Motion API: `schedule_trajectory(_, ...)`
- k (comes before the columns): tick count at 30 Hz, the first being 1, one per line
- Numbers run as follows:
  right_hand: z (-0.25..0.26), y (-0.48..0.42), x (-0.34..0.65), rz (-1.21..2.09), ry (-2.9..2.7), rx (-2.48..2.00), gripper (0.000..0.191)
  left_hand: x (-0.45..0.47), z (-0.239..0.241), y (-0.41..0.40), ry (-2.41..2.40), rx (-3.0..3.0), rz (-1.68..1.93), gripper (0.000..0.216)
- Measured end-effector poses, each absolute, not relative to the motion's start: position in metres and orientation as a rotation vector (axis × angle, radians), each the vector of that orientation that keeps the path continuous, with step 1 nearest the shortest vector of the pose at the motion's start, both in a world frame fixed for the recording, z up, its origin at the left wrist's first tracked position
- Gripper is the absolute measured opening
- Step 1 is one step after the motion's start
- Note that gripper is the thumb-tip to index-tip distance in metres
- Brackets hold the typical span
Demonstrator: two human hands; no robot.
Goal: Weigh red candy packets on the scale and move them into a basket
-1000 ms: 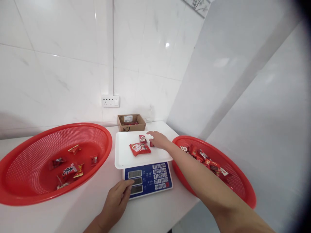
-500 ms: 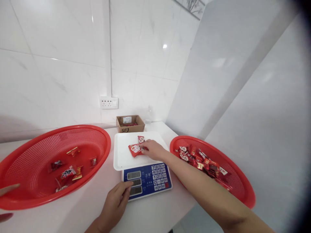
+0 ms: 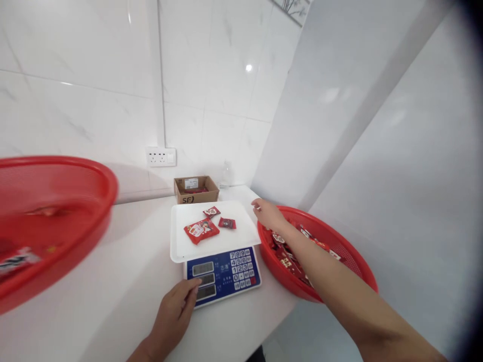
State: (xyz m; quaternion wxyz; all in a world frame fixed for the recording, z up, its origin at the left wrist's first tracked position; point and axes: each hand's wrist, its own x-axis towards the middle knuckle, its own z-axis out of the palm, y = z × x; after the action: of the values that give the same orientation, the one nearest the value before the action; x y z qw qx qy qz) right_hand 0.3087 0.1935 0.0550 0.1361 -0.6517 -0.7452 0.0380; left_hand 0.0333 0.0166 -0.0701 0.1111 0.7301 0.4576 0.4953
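My left hand [image 3: 175, 309] rests at the near left edge of the electronic scale [image 3: 226, 276], fingertips curled together on its display panel, with nothing visible in them. On the scale's white tray [image 3: 236, 244] lie a larger red packet [image 3: 201, 231] and two small wrapped candies, one behind the packet [image 3: 212, 211] and one dark red candy [image 3: 227, 223] at its right. My right hand [image 3: 269, 213] hovers at the left rim of the right red basket [image 3: 358, 264], fingers loosely bent and apart, holding nothing visible. Wrapped candies [image 3: 287, 259] fill part of that basket; my forearm hides some.
A cardboard box [image 3: 196, 191] with red packets inside stands behind the scale, beside a clear plastic bottle [image 3: 225, 176]. Another red basket [image 3: 94, 201], blurred, holds a few candies at the left. A wall socket [image 3: 161, 157] is above the white table [image 3: 128, 241].
My right hand has let go on the tray and moved right to the basket, leaving a small dark red candy. The left basket has shifted up and left. My left hand stays at the scale.
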Motion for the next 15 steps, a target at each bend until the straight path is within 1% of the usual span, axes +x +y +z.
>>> schedule_trajectory(2,0.048,0.194,0.34,0.13,-2.139,-2.023,0.035,0.033,-0.071,0.017,1.348,2.149,1.472,0.019)
schedule_trajectory(5,0.031,0.185,0.372,0.261,-2.218,-2.154,0.031,0.032,-0.072,0.019,1.354,2.16,1.489,0.019)
schedule_trajectory(9,0.012,0.17,0.388,0.489,-2.401,-2.119,0.035,0.031,-0.074,0.02,1.369,2.175,1.481,0.019)
schedule_trajectory(10,0.011,0.167,0.389,0.529,-2.437,-2.092,0.035,0.031,-0.075,0.02,1.375,2.176,1.475,0.019)
schedule_trajectory(13,0.016,0.166,0.395,0.601,-2.488,-2.043,0.026,0.03,-0.077,0.02,1.392,2.187,1.458,0.019)
schedule_trajectory(15,0.024,0.168,0.401,0.614,-2.466,-2.055,0.026,0.03,-0.077,0.021,1.399,2.198,1.461,0.019)
